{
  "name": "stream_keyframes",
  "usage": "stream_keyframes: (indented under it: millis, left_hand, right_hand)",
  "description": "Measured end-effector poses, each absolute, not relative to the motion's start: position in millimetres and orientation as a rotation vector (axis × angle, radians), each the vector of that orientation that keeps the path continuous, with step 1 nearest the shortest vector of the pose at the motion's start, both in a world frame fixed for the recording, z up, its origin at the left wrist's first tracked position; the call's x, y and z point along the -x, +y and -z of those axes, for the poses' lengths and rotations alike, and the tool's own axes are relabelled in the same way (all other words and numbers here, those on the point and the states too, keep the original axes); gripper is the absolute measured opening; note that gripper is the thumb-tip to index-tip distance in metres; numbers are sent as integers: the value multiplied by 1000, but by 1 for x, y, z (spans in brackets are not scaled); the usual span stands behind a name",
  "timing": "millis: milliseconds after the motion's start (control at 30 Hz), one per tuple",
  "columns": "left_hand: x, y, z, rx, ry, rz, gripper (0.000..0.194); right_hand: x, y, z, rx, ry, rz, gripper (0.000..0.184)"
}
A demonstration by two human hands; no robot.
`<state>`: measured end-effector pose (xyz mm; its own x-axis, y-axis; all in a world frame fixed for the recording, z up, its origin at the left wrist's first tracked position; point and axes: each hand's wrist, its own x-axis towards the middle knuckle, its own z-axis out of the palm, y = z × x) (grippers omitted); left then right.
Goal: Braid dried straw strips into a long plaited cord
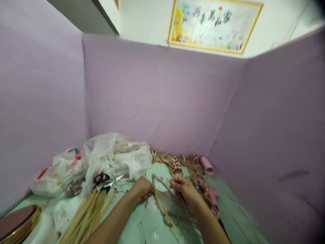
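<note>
Over the pale green tabletop (132,220) both my hands are on a loose tangle of tan plant-fibre strands (161,203). My left hand (143,190) is closed, with a strand running at its fingertips. Facing it across a small gap, my right hand (184,189) pinches the strands between thumb and fingers, and more of them trail down past the wrist. Braided fibre pieces with red and white beads (177,163) lie just beyond my right hand. Motion blurs the lower strands.
A bundle of flat straw strips (83,217) lies at left, near dark-handled scissors (103,178). White plastic bags (116,154) are heaped behind them. A pink roll (207,165) stands at the back right. Purple panels (157,95) enclose three sides. A round, gold-rimmed object (20,220) sits at front left.
</note>
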<state>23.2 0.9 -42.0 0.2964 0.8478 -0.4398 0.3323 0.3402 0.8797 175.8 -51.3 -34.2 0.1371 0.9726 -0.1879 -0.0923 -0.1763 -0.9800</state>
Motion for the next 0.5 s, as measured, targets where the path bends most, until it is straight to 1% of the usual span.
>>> stream_keyframes:
  millis: [233,333,500]
  left_hand:
    - [-20,4,42,-1272,1275,-393,18]
    - [-19,3,40,-1278,1256,-402,18]
    - [-19,4,42,-1280,1249,-409,13]
  right_hand:
    - [-162,-39,51,1412,-903,-1285,24]
    - [-160,-36,54,1451,-922,-1231,25]
    - [-160,-32,57,1421,-1008,-1136,26]
